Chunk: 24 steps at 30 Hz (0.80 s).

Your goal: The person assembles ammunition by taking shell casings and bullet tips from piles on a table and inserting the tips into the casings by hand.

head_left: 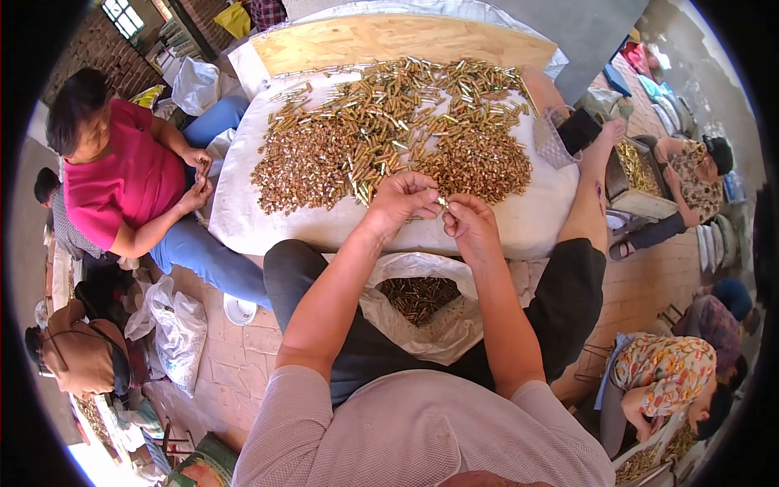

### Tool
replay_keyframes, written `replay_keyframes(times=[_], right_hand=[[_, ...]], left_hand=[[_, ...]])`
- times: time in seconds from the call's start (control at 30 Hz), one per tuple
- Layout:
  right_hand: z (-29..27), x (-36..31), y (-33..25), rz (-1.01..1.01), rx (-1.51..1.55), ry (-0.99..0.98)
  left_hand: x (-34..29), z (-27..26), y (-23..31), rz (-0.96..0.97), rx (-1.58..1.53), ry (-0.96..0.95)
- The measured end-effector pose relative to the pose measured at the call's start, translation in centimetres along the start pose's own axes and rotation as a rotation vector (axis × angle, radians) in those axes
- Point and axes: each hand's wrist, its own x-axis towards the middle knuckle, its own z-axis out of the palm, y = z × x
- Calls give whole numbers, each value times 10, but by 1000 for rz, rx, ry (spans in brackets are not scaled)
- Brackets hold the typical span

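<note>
My left hand [401, 200] and my right hand [472, 224] meet over the near edge of a white-covered table [243, 183]. Both are closed, fingertips pinching a small shiny metal piece [442, 202] between them; its exact kind is too small to make out. Just beyond my hands lie two heaps of short coppery metal pieces, a left heap [302, 166] and a right heap [480, 165]. Longer brass-coloured cylindrical pieces [381, 93] spread behind and between these heaps. Below my forearms, an open white sack [375, 312] between my legs holds many darker metal pieces [418, 297].
A wooden board [406, 40] borders the table's far side. At its right edge stands a clear plastic basket [555, 140] beside a black object [580, 130]. A person in pink [130, 170] sits at left. White sacks [178, 341] and a bowl [239, 310] are on the floor.
</note>
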Motion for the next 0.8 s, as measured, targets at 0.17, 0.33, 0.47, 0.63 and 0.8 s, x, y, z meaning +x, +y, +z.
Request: replay_keyframes(times=[0.17,0.33,0.47,0.63,0.8], right_hand=[[8,-4,-7,1,-15,-13],[8,-4,-7,13,-21,20],[5,-4,-3,5,-16,31],[0,-5,5,-2,-26,62],[0,-5,10,-44,101,57]], left_hand=[[-2,0,2,-25,23,-7],[-3,1,2,-13,34,-10],[-3,2,1,13,35,-6],[-3,6,-10,65,14,12],[-2,15,-20,21,-188,26]])
